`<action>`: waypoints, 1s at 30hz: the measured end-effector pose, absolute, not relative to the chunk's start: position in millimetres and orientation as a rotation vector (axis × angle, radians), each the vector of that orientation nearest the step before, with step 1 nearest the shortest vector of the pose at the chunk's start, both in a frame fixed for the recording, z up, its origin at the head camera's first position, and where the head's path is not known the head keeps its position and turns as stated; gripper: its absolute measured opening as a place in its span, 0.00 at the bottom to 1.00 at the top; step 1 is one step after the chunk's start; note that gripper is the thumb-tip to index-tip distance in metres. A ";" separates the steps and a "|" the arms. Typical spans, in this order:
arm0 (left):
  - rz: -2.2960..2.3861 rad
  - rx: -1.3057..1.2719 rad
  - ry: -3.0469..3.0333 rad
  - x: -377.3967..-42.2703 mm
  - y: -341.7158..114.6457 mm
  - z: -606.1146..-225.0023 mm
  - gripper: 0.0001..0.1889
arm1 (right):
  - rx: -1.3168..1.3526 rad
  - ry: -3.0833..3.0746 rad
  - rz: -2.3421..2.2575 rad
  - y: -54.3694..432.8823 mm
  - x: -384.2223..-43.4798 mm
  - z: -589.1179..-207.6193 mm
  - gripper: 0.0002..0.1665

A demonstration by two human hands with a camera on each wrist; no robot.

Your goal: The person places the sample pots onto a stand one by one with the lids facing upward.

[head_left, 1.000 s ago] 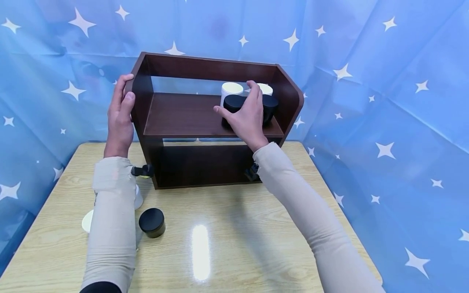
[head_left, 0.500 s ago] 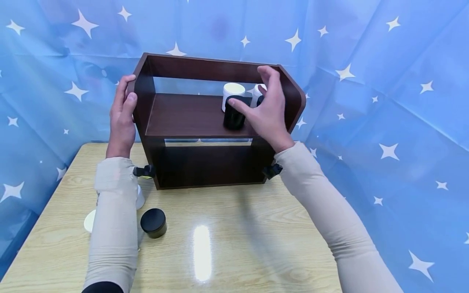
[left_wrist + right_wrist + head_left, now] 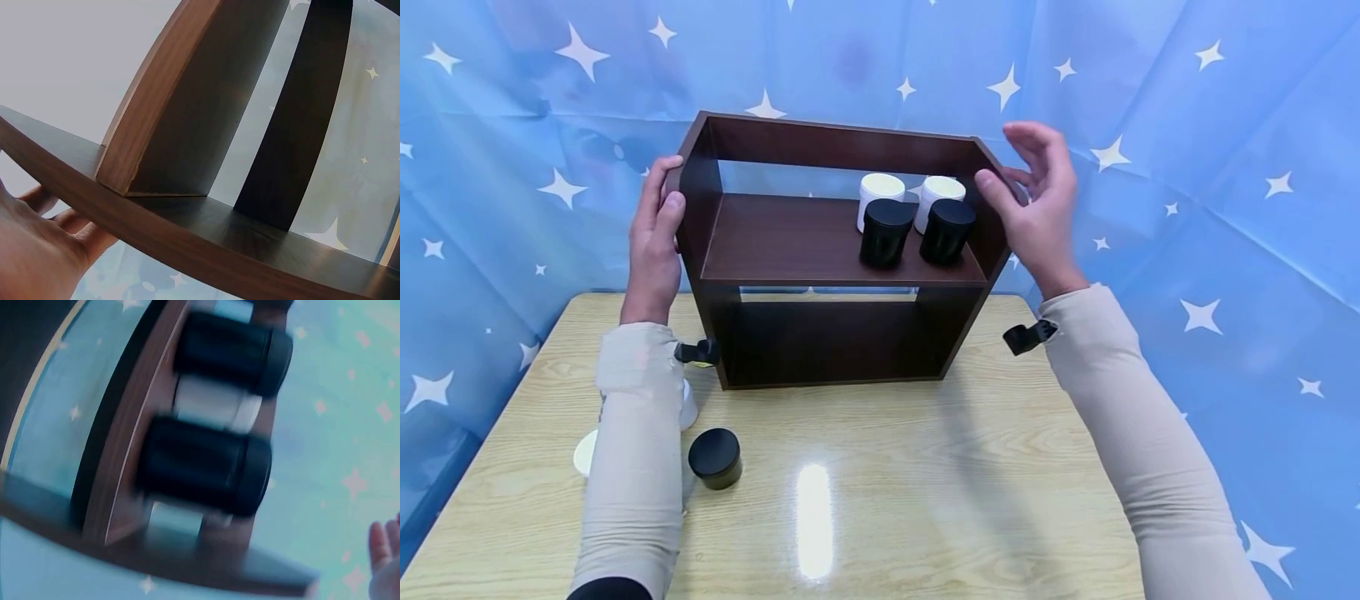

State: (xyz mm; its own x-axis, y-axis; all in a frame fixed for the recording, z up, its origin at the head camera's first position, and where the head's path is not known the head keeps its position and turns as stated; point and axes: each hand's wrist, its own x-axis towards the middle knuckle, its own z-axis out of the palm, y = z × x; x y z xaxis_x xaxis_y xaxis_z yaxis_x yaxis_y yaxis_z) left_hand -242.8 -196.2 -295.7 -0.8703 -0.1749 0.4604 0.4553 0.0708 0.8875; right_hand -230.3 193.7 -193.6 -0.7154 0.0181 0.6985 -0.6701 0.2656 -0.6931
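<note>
A dark brown two-tier wooden shelf (image 3: 790,233) stands at the back of the table, tilted in the head view. My left hand (image 3: 653,242) rests against its left side panel, thumb at the front edge; the left wrist view shows the fingers along the panel's outer face. My right hand (image 3: 1043,212) holds nothing, fingers spread beside the right side panel. On the upper tier, toward the right, two black lidded jars (image 3: 883,237) (image 3: 947,233) stand in front of two white jars (image 3: 880,190) (image 3: 942,193), which they partly hide.
A low black round jar (image 3: 715,458) stands on the wooden table (image 3: 895,492) at front left. White round items (image 3: 584,454) show partly behind my left sleeve (image 3: 636,442). A blue star-patterned curtain (image 3: 1187,208) encloses the back and sides.
My right hand has drawn away from the black jars to the right, past the shelf's side panel, uncovering the right-hand jars. My left hand stays at the left panel.
</note>
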 end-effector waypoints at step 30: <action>-1.868 -0.243 -1.889 -238.3 -201.8 -298.5 0.23 | 0.402 -2.093 1.799 245.1 -285.7 -251.2 0.24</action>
State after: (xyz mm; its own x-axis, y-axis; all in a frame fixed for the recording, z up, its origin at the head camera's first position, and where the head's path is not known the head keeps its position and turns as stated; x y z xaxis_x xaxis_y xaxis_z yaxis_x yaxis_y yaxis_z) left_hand -238.3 -201.8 -298.5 -0.8742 -0.1979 0.4434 0.4412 0.0575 0.8956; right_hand -285.7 245.1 -251.2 -0.8981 0.0133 0.4396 -0.4326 0.1530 -0.8885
